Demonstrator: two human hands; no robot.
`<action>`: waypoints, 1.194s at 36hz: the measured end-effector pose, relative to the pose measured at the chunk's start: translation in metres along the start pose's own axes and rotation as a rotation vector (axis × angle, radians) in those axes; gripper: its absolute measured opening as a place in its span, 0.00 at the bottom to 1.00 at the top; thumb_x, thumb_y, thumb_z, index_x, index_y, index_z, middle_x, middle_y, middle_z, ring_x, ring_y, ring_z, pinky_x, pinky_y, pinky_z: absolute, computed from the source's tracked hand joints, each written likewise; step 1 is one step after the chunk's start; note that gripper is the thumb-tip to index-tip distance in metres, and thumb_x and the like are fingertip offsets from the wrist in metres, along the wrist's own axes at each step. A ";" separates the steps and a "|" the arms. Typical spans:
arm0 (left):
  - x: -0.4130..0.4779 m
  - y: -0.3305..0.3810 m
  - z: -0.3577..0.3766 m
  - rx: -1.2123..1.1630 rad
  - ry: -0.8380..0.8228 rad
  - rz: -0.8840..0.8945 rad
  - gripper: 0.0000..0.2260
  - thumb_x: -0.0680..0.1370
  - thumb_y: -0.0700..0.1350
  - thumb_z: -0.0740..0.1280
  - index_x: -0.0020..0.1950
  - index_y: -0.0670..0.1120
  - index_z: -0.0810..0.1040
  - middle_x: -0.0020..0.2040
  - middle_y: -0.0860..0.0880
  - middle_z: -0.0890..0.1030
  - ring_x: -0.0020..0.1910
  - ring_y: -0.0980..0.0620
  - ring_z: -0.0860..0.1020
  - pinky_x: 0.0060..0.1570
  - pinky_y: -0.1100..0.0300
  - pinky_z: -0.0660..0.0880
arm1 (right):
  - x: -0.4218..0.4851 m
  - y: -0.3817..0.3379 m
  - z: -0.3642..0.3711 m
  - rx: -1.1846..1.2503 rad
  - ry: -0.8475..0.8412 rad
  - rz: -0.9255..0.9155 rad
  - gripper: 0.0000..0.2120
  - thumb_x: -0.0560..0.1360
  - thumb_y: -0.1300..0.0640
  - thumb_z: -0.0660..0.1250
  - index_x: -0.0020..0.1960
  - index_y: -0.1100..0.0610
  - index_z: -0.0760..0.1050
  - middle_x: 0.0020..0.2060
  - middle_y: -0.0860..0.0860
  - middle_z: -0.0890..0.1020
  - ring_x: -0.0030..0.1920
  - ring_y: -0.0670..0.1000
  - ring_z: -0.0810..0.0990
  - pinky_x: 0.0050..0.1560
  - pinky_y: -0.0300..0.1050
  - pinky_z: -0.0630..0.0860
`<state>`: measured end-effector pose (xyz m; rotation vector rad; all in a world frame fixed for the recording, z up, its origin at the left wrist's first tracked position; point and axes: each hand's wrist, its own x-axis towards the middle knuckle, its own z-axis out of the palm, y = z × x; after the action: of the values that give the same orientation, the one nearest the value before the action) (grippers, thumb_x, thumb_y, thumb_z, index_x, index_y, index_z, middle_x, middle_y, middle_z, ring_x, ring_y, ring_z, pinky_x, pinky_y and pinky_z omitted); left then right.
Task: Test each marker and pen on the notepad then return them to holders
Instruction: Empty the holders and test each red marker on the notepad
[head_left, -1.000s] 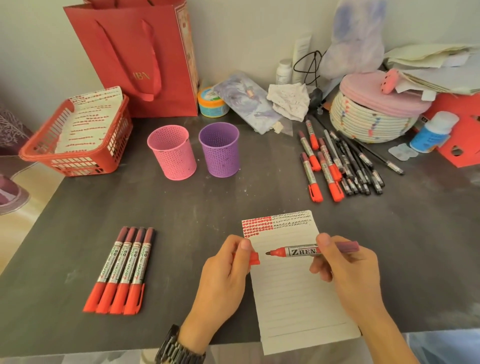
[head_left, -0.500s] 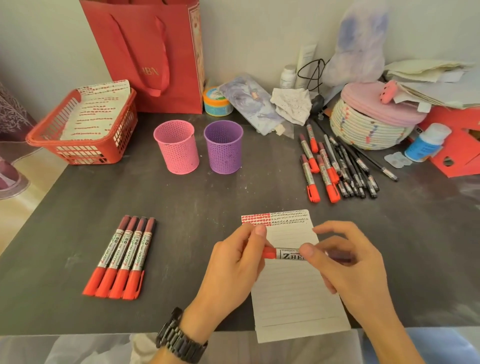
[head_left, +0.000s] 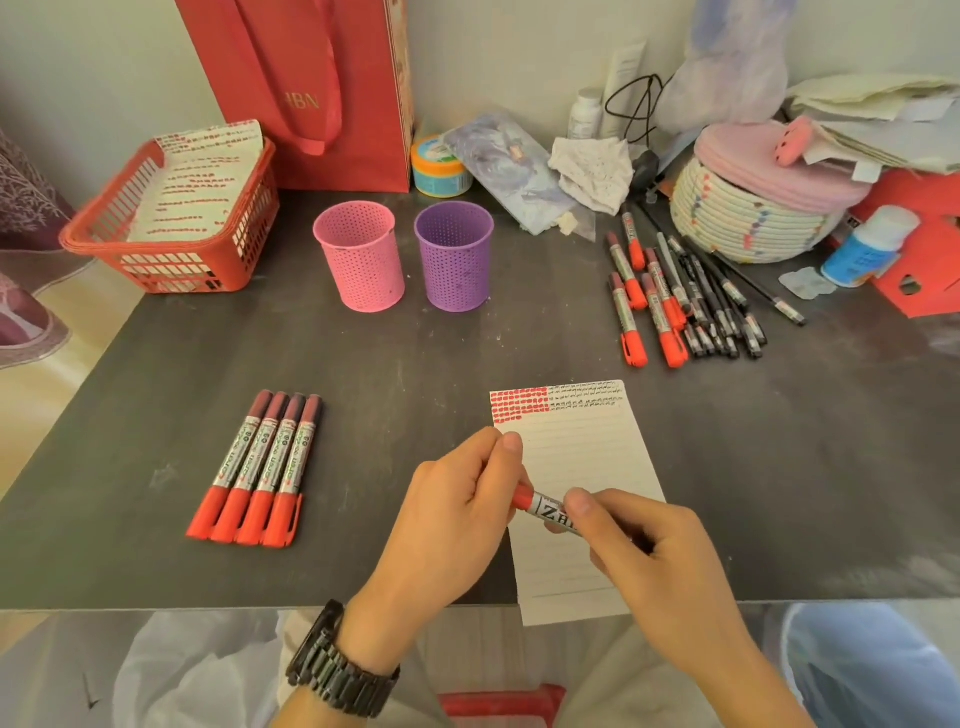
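Both hands hold one marker over the notepad

The left hand (head_left: 457, 499) pinches the red end of the marker (head_left: 550, 512) and the right hand (head_left: 649, 551) grips its barrel, above the lined notepad (head_left: 587, 447) on the dark surface (head_left: 363, 364). Four red-capped markers (head_left: 260, 467) lie side by side to the left. A pink holder (head_left: 361, 257) and a purple holder (head_left: 457, 257) stand behind.

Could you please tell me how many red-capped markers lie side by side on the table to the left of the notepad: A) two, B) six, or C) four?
C: four red-capped markers lie in a neat row, left of the notepad.
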<state>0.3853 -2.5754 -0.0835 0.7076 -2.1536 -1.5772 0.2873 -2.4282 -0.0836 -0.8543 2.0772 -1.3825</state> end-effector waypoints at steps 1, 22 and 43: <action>0.001 0.000 -0.002 0.029 0.007 0.006 0.16 0.82 0.59 0.55 0.40 0.54 0.74 0.31 0.54 0.79 0.28 0.57 0.72 0.29 0.58 0.70 | 0.000 0.000 0.002 0.014 -0.009 0.017 0.20 0.77 0.32 0.61 0.43 0.43 0.85 0.23 0.43 0.68 0.27 0.44 0.65 0.31 0.34 0.62; 0.013 0.013 -0.023 -1.209 0.114 -0.264 0.21 0.81 0.51 0.59 0.29 0.49 0.61 0.23 0.54 0.59 0.20 0.57 0.55 0.17 0.64 0.51 | -0.023 -0.010 0.059 0.545 -0.143 0.313 0.20 0.67 0.38 0.66 0.45 0.52 0.86 0.25 0.48 0.63 0.23 0.45 0.58 0.23 0.36 0.57; 0.013 0.027 -0.023 -1.144 0.144 -0.232 0.23 0.80 0.48 0.59 0.26 0.51 0.57 0.21 0.55 0.55 0.18 0.57 0.51 0.16 0.67 0.50 | -0.030 -0.036 0.068 0.872 -0.070 0.523 0.20 0.62 0.44 0.73 0.41 0.62 0.85 0.23 0.47 0.61 0.21 0.44 0.54 0.20 0.33 0.54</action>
<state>0.3834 -2.5943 -0.0506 0.6142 -0.7871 -2.3645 0.3639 -2.4587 -0.0724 0.0106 1.2664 -1.6646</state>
